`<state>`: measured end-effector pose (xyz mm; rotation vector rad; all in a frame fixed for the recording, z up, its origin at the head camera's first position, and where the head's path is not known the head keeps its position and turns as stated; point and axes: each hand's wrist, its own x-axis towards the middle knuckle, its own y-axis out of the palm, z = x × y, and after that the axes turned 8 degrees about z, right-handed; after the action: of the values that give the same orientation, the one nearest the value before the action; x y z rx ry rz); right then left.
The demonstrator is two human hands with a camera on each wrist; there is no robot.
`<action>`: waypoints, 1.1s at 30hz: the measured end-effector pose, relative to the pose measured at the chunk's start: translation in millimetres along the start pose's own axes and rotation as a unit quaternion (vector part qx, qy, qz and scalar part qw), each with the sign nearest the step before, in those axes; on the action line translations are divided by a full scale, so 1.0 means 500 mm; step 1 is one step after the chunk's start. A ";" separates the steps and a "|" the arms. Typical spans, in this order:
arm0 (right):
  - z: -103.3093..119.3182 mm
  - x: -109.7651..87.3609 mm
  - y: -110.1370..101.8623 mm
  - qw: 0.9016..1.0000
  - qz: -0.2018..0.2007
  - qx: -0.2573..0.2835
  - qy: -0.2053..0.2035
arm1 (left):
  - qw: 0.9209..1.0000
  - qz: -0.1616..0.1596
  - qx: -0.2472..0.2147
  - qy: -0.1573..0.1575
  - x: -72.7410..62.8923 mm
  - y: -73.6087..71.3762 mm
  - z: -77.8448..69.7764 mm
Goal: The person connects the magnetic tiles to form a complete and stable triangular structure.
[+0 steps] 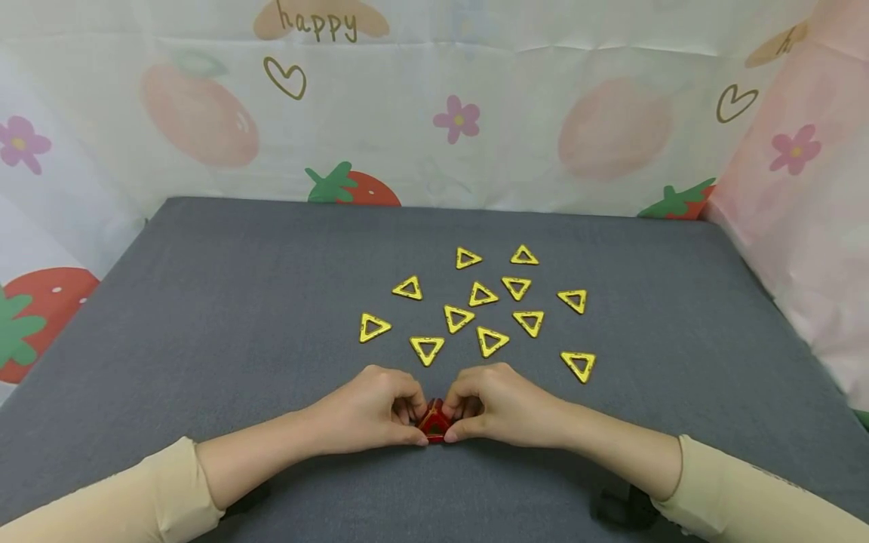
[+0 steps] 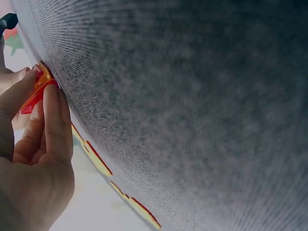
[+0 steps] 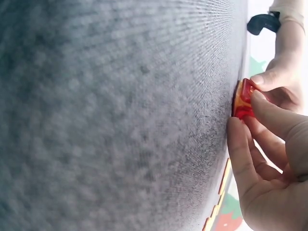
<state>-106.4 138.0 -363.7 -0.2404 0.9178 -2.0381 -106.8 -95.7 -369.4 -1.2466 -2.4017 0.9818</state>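
Observation:
A small translucent red triangular block (image 1: 435, 427), with an orange-yellow part at its base, rests on the grey cloth near the front middle. My left hand (image 1: 372, 412) pinches its left side between thumb and fingertips. On the opposite side, my right hand (image 1: 504, 407) pinches it the same way. Both wrist views show the red block (image 2: 32, 102) (image 3: 246, 90) low against the cloth, partly covered by fingers. Just beyond the hands lie several flat yellow triangular frames (image 1: 426, 350), each with a triangular hole.
The grey cloth-covered table (image 1: 224, 317) runs back to a white curtain (image 1: 502, 68) printed with fruit and flowers. The yellow frames are scattered singly around the middle and right of centre. A black wrist mount (image 1: 624, 507) hangs under the right forearm.

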 end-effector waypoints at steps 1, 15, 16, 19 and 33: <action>0.000 0.000 0.000 1.000 0.000 0.001 -0.001 | 1.000 0.000 0.000 0.001 0.000 0.000 0.000; 0.000 0.001 -0.001 1.000 -0.013 0.016 0.005 | 1.000 -0.006 -0.012 0.007 -0.001 -0.005 0.006; 0.000 0.002 -0.001 1.000 -0.018 0.016 0.009 | 1.000 -0.009 -0.015 0.003 -0.002 -0.006 0.007; 0.002 0.004 -0.003 0.999 -0.035 0.014 0.027 | 0.999 -0.020 -0.033 -0.009 -0.002 -0.009 0.008; 0.024 0.038 -0.023 0.987 -0.133 0.057 0.064 | 0.989 -0.122 -0.063 -0.048 -0.003 -0.043 0.012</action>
<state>-119.7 121.1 -350.5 -0.1794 0.8813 -2.3686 -122.5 -108.4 -359.3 -0.9318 -2.6497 0.8454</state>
